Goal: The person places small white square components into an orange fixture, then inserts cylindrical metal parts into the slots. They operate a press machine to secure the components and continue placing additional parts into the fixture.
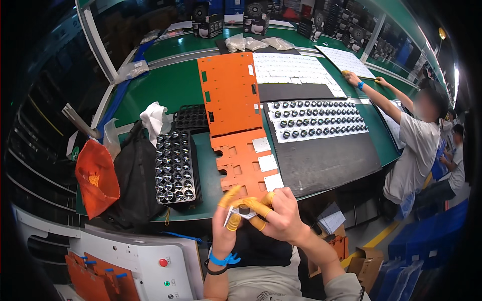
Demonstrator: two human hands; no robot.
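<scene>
Close to my body, just off the table's near edge, both hands hold a small white square plate with a round black part (244,209) on it. My left hand (226,220), in yellow finger cots, grips the plate from its left side. Fingers of my right hand (281,215), also in yellow cots, close on it from the right and above. Right beyond them lies an orange fixture (236,170) with cut-out pockets, white square plates (267,163) along its right side. Its hinged orange lid (228,95) lies folded back.
A black tray (196,183) of round lens-like parts stands left of the fixture. At right, a white panel (321,134) with rows of black round parts rests on a black mat (326,165). An orange bag (95,178) hangs at left. A co-worker (416,145) handles another white panel (346,60).
</scene>
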